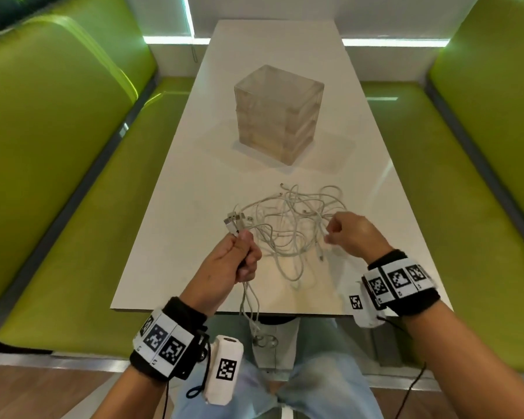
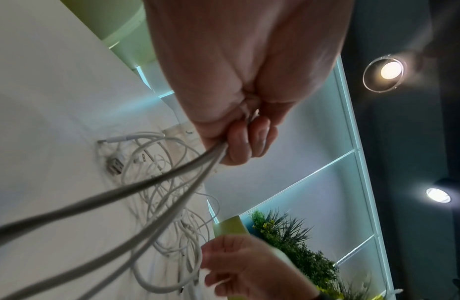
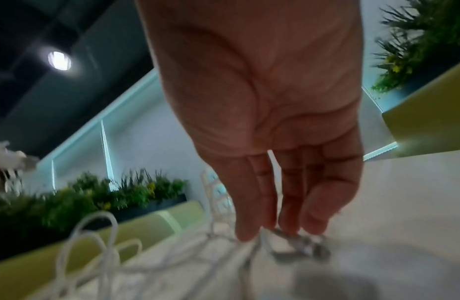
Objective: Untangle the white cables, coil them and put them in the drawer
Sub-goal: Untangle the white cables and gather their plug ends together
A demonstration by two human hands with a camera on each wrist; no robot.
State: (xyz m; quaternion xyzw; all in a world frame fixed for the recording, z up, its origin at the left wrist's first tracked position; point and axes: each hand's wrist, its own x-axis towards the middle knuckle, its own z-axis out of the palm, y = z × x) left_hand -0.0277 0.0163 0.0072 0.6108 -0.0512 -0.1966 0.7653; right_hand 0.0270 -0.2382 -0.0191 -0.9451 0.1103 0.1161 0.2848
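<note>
Several white cables (image 1: 288,225) lie knotted on the tabletop (image 1: 194,189), near its front edge and well short of the clear drawer box (image 1: 277,114). My left hand (image 1: 236,258) grips a bundle of plug ends in a fist, strands trailing off the edge toward my lap. My right hand (image 1: 350,232) reaches into the tangle, fingers curled at a strand; whether it has a pinch I cannot tell. I judge untangling barely begun. Best to anchor the plugs, feed one free end back through each loop, and lift gently, since pulling would tighten the knots.
</note>
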